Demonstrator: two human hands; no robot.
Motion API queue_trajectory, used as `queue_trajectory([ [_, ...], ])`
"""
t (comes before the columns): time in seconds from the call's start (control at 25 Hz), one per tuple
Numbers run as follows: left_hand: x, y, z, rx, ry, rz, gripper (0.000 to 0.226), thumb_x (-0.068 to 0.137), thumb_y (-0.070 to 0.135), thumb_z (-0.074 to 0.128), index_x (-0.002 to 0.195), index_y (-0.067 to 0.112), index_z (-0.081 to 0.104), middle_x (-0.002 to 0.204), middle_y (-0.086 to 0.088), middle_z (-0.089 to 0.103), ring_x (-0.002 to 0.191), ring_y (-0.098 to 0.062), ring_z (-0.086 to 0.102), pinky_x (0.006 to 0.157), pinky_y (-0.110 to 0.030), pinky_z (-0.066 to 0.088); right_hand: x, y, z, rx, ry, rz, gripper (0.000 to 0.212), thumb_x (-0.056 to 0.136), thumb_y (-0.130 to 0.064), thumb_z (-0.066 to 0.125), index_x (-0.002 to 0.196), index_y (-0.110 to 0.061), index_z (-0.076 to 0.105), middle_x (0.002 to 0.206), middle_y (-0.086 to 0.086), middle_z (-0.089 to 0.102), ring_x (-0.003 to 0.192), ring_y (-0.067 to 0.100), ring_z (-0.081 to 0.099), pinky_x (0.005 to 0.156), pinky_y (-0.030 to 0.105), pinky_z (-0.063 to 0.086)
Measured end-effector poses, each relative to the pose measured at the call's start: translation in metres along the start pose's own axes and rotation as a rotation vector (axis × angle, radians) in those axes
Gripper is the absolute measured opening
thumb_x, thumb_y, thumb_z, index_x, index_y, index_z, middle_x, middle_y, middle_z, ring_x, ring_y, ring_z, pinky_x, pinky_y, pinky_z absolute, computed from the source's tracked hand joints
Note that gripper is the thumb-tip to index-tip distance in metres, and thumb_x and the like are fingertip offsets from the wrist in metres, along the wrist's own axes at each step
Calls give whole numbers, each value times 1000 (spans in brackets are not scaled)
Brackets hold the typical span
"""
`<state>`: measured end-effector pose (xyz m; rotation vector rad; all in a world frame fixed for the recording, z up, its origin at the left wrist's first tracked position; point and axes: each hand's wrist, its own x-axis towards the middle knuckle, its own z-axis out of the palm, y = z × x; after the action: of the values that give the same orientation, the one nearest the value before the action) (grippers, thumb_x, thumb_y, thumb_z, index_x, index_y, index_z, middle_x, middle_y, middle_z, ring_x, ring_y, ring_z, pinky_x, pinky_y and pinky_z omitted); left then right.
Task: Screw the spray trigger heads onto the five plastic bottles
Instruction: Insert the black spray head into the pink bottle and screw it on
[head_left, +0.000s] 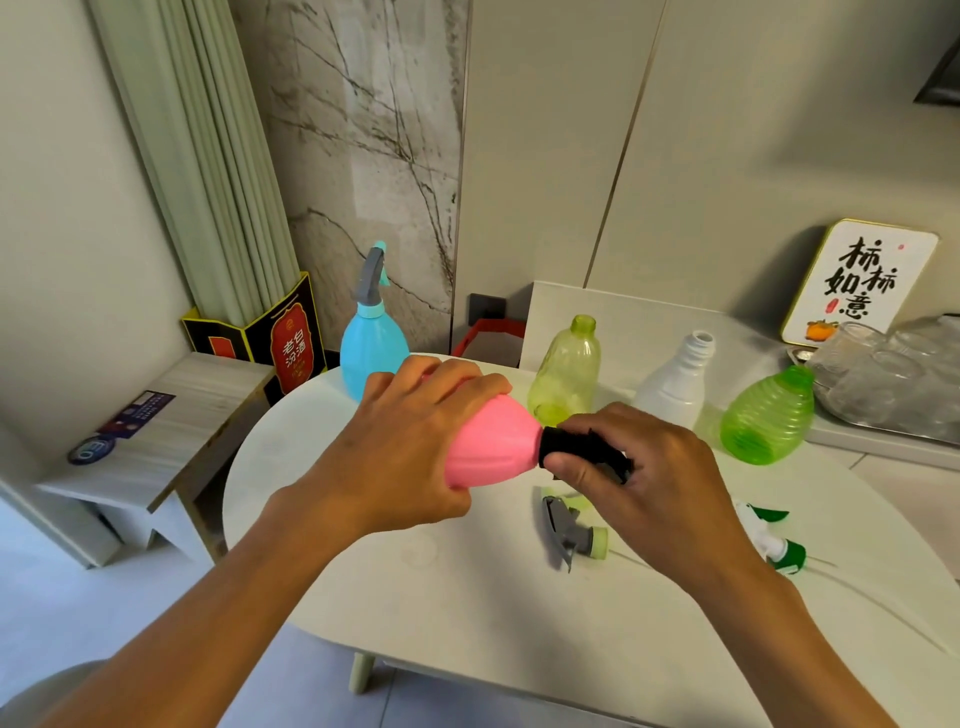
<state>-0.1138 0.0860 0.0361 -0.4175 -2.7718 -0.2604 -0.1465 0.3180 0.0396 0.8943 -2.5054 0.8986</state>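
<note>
Head view: five bottles – pink bottle (493, 447) gripped sideways above the table by left hand (415, 447), blue one (373, 358) already capped, yellow-green (566, 374), white (675, 389) and green (769, 421) uncapped. Right hand (649, 467) pinches black trigger head (576, 449) at the pink neck. Two loose heads: grey (569, 530), white-green (774, 540). White round table (467, 597), marble wall panel (363, 156).

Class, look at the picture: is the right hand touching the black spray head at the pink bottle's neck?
Touching. The head view shows the right hand with thumb and fingers curled round the black spray head, which meets the pink bottle.

Calligraphy sign (860, 283) against wall, glass jars (878, 374) — black-red box (288, 340), curtain (208, 156)
</note>
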Motion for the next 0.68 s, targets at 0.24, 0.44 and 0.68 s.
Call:
queue_trajectory([
  [0.24,2,9,2,86,140,61,95,52,38,86,136,22,43,137,-7,51,122,-32,44,91,-52,42,4,-2,-1,701,-20,583,20,79,-32,79,97,-27,71,72,3,72,64,21,70,61,30,53],
  [0.44,3,14,8,16,118,83,95,54,44,84,137,28,40,138,0,49,123,-26,42,92,-48,43,4,0,-8,940,-206,933,21,73,-38,78,67,-19,73,61,6,62,42,15,53,37,21,32],
  [0.68,8,33,9,-953,-287,-264,86,49,50,84,110,72,28,113,39,40,106,-12,52,68,-24,59,12,17,-20,1387,-78,530,33,82,-28,56,103,-5,70,108,16,71,95,29,64,79,39,47],
])
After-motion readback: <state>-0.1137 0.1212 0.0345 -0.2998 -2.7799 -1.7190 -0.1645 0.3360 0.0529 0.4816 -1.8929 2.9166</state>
